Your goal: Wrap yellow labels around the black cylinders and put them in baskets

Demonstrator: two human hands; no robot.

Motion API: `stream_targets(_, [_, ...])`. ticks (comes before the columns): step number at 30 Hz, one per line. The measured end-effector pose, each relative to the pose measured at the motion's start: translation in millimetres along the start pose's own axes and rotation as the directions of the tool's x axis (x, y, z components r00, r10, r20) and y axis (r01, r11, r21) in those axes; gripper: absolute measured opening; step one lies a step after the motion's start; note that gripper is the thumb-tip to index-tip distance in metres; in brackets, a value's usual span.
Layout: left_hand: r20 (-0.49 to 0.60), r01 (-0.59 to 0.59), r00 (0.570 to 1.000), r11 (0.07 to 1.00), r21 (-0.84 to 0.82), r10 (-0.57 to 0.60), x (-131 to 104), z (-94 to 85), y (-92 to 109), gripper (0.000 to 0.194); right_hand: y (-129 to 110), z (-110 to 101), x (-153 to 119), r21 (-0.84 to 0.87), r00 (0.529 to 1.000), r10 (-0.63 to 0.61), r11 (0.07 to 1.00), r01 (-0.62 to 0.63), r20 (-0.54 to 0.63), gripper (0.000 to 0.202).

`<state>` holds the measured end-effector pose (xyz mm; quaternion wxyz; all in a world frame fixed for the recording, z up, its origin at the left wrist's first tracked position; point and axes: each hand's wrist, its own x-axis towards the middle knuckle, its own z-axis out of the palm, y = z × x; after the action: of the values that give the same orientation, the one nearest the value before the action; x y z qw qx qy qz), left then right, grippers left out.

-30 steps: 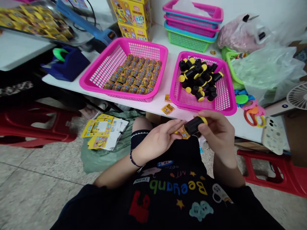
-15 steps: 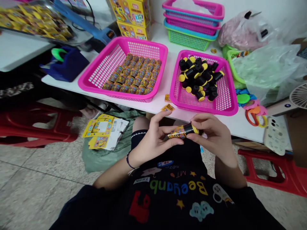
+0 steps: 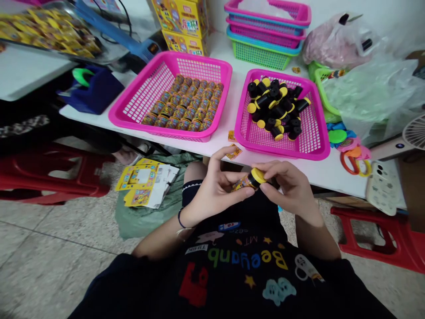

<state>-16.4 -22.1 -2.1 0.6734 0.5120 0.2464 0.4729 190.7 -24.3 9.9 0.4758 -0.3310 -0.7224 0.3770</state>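
Note:
In my left hand (image 3: 221, 188) a clear wrapper sleeve printed in yellow and colours (image 3: 242, 183) is pinched between thumb and fingers, close above my lap. A black container with a yellow lid (image 3: 258, 175) sits mostly inside that sleeve, its lid end sticking out. My right hand (image 3: 287, 184) grips it at the lid with thumb and fingertips. Something dark (image 3: 274, 182) shows under the right fingers; what it is I cannot make out. Ahead stands a pink basket (image 3: 323, 141) with a heap of similar black, yellow-lidded containers (image 3: 275, 104).
Left on the table is another pink basket (image 3: 116, 113) with rows of printed containers (image 3: 186, 106). A blue tape dispenser (image 3: 91, 91), stacked baskets (image 3: 259, 55), a phone (image 3: 380, 188) and a small fan (image 3: 415, 133) stand around. Small printed labels (image 3: 234, 152) lie at the table's front edge.
The black container has slid deeper into the printed sleeve, so less black shows. Its yellow lid has tipped up towards the camera, and my right hand has shifted slightly left.

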Motion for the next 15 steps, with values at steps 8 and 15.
stream_targets(8, [-0.079, 0.0, 0.997, 1.0, -0.024, -0.002, 7.9, -4.8, 2.8, 0.09, 15.1, 11.9, -2.2, -0.276, 0.97, -0.183, 0.935, 0.222, 0.159, 0.065])
stream_targets(15, [-0.128, -0.064, 0.99, 0.998, -0.029, 0.06, 23.7, 4.4, -5.9, 0.086, 26.8, 26.5, 5.2, -0.735, 0.894, -0.431, 0.644, 0.212, -0.121, 0.062])
